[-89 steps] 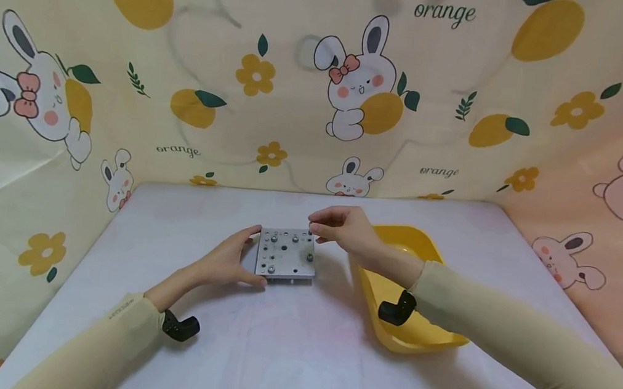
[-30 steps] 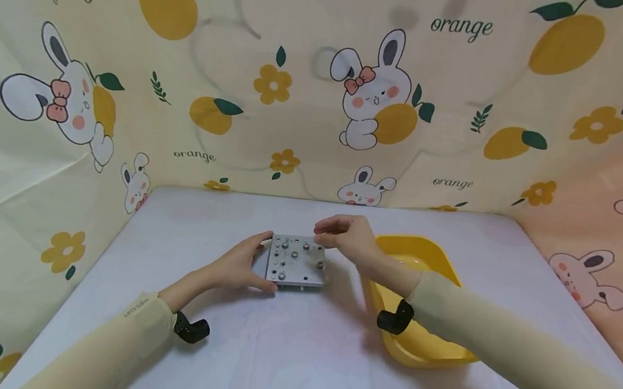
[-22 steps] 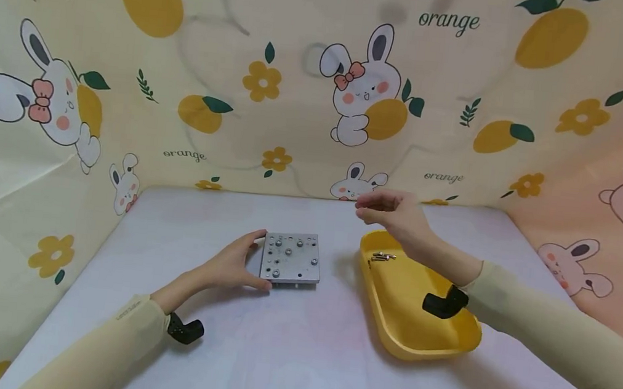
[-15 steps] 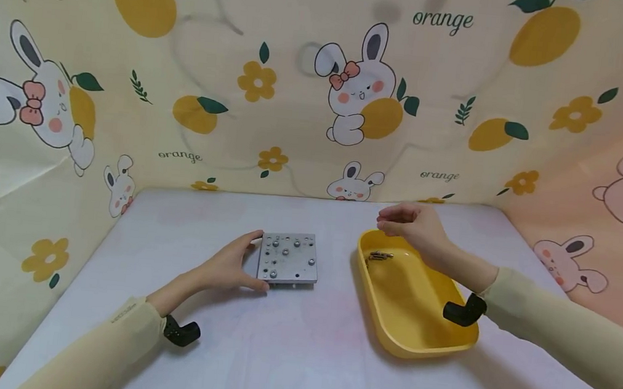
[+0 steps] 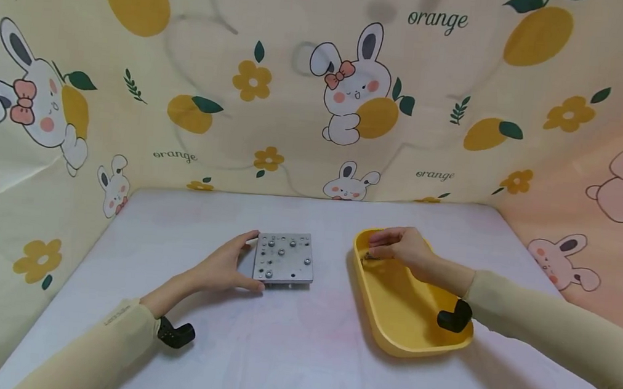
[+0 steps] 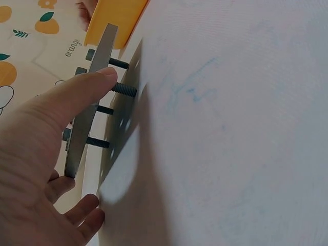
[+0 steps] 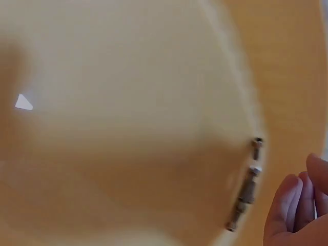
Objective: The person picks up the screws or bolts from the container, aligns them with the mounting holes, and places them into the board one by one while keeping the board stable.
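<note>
My left hand (image 5: 224, 267) grips a square silver metal plate (image 5: 285, 266) by its left side, thumb on the near edge and fingers at the far edge. Screw heads stand on top of the plate, one of them near its middle. In the left wrist view, threaded screw shanks (image 6: 124, 89) stick out beneath it, above the table. My right hand (image 5: 409, 250) reaches into the far end of a yellow tray (image 5: 370, 311), fingers loosely bent. Several small screws (image 7: 246, 192) lie along the tray's wall beside those fingertips; in the right wrist view they are apart from the hand.
The tray stands on the white table (image 5: 303, 354), to the right of the plate. A printed cloth (image 5: 291, 112) with rabbits and oranges encloses the back and sides. Each wrist carries a black camera (image 5: 177, 334).
Three seconds ago my right hand was at the plate's far right corner; it has since moved right and lowered into the tray. A screw head now fills the plate's middle hole. My left hand keeps its grip.
</note>
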Demonstrator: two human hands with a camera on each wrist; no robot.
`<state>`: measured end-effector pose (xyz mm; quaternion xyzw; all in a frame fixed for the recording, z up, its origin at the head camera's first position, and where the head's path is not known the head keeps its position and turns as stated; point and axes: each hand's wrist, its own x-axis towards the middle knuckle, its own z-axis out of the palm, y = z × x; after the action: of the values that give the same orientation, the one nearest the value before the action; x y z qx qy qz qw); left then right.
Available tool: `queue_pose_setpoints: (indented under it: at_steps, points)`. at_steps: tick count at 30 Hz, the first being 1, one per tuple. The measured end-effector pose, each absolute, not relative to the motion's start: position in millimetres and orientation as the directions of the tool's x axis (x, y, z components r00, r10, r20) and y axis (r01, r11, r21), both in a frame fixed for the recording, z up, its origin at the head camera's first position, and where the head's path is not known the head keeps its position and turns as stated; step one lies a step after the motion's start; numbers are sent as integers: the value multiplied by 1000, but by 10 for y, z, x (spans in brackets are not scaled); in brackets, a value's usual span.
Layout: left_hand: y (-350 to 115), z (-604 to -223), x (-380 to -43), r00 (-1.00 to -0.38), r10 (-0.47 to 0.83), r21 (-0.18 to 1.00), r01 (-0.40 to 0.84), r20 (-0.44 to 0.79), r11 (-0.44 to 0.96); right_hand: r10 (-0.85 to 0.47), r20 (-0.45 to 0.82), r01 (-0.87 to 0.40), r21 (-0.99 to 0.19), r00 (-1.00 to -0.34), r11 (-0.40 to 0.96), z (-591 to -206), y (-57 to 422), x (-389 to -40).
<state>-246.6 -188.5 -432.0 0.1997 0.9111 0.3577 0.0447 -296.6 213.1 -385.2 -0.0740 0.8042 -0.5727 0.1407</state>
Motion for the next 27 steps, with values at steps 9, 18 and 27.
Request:
queue_pose_setpoints:
  at_steps: [9,18,27]
  points:
    - [-1919,-4336,-2480,-914,400,678,336,66,654,-304,-169,81,-956,-937,282,-4124,2044,-2938]
    - [-1912,-4320,-2445,-917,396,693,317,50,648,-270,-146,36,-927,-952,374,-4180,1999,-2980]
    - [-1909,-4331,-2465,-916,398,685,325,56,652,-332,-103,-63,-889,-938,454,-4211,1999,-3025]
